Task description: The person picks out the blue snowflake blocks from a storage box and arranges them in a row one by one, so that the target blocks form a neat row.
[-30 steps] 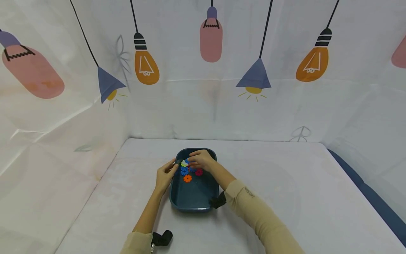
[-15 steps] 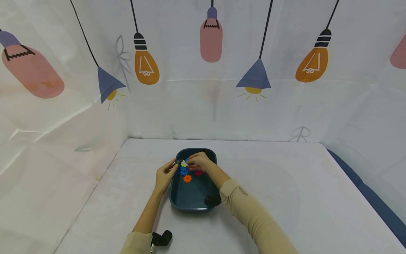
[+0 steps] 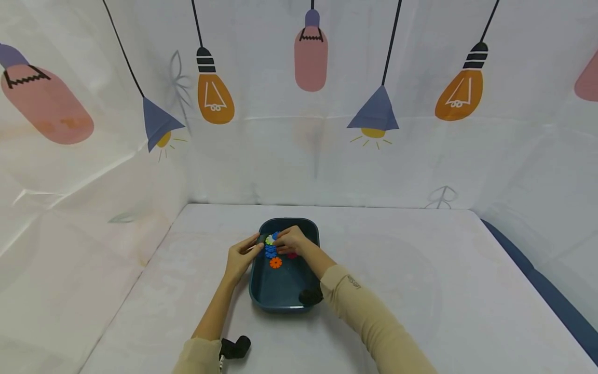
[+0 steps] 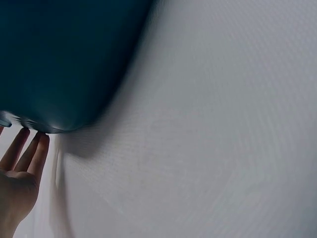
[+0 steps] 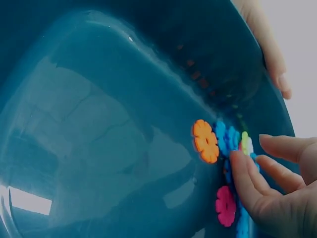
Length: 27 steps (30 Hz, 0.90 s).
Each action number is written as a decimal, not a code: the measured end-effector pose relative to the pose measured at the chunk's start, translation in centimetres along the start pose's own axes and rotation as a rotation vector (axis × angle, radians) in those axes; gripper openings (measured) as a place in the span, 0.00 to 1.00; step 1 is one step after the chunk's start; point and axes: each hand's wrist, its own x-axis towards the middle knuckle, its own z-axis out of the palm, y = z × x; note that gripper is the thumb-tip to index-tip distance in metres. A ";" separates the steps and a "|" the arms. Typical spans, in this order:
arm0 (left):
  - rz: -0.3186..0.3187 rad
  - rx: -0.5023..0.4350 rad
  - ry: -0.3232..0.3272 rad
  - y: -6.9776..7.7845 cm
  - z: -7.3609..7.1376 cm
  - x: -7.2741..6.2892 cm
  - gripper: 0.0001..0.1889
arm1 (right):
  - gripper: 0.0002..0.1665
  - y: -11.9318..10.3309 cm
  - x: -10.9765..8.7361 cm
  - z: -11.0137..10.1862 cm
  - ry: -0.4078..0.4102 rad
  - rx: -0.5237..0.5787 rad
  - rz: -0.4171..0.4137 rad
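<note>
Flower-shaped plastic discs lie together in a dark teal tray (image 3: 277, 293): an orange disc (image 5: 205, 141), a pink disc (image 5: 226, 207), several blue discs (image 5: 227, 136) and a yellow-green disc (image 5: 244, 140). My left hand (image 3: 240, 261) is at the tray's left side, its fairly straight fingertips touching the tray by the rim. My right hand (image 3: 295, 242) reaches inside the tray over the far-left discs. In the right wrist view its fingers are loosely bent and spread, fingertips right at the blue and yellow-green discs, partly covering them. No disc shows pinched between them.
The tray stands on a white-covered table (image 3: 397, 280). Behind it hangs a white sheet (image 3: 280, 156) printed with lamps and bulbs. A black wrist camera (image 3: 310, 297) on the right arm overlaps the tray's near right corner; another wrist camera (image 3: 236, 347) sits on the left arm.
My right hand has lowered slightly and moved a little left over the discs; its forearm shifted left too. My left hand has hardly moved at the tray's side.
</note>
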 end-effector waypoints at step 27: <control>-0.014 0.005 0.023 -0.5 0.2 0.0 0.22 | 0.16 0.1 -0.5 0.8 0.069 -0.004 0.017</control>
